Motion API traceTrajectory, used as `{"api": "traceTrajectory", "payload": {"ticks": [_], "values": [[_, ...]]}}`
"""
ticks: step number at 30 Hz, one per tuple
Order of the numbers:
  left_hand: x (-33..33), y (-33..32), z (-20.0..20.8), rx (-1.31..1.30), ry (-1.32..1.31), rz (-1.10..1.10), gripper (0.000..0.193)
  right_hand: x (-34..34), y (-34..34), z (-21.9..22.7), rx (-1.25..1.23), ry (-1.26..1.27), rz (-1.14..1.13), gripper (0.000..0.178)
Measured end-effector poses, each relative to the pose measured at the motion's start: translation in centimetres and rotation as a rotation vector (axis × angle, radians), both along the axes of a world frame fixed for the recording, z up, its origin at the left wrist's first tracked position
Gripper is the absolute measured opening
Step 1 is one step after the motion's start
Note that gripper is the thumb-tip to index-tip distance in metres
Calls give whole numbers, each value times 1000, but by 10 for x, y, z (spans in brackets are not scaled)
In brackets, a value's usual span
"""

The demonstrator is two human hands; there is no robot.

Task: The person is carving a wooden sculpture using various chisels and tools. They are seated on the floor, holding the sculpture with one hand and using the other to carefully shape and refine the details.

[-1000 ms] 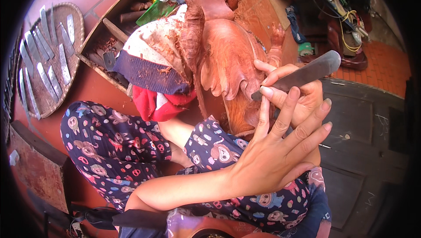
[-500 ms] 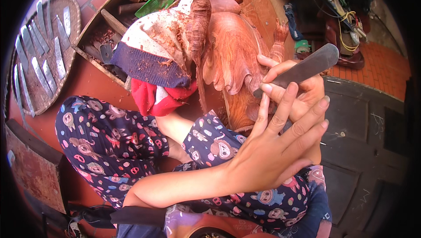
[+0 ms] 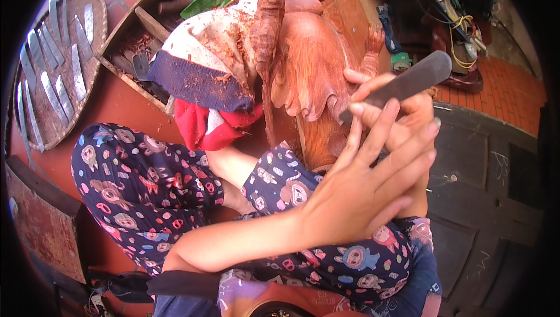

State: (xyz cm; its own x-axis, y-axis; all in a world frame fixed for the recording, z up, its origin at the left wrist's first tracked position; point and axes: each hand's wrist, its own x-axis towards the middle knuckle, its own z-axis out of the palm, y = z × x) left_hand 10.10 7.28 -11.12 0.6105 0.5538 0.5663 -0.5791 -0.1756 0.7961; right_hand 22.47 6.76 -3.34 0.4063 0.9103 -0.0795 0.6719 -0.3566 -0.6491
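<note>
Left hand [image 3: 356, 197]: grip wide, fingers fanned before the blade, contact unclear. Right hand [image 3: 416, 108]: grip pinching the blade [image 3: 413, 77], slanted, rounded end up-right. Best practice: firm pinch, fingertips off the edges. Beyond: carving [image 3: 306, 54], shavings-strewn cloth [image 3: 201, 80]; far left, woven tray [image 3: 93, 77].

The right hand [image 3: 417, 111] has room rightward over dark panelling [image 3: 464, 200]; carved wood [image 3: 303, 63] blocks forward.

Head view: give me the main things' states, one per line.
Left hand: fingers outstretched
Right hand: gripping dark metal blade
Dark metal blade: held slanting
Woven tray: laden with blades
Wooden box: open, holding wood shavings
Cloth bundle: strewn with wood shavings
Wood carving: shaped with flowing grooves
</note>
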Motion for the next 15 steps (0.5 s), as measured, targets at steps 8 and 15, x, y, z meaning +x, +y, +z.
{"api": "traceTrajectory", "payload": {"ticks": [8, 15], "values": [[11, 6, -3, 11, -11, 16, 63, 5, 6, -1, 4, -17, -22, 6], [12, 6, -5, 34, -4, 33, 63, 15, 0, -7, 32, 19, 66, 8]]}}
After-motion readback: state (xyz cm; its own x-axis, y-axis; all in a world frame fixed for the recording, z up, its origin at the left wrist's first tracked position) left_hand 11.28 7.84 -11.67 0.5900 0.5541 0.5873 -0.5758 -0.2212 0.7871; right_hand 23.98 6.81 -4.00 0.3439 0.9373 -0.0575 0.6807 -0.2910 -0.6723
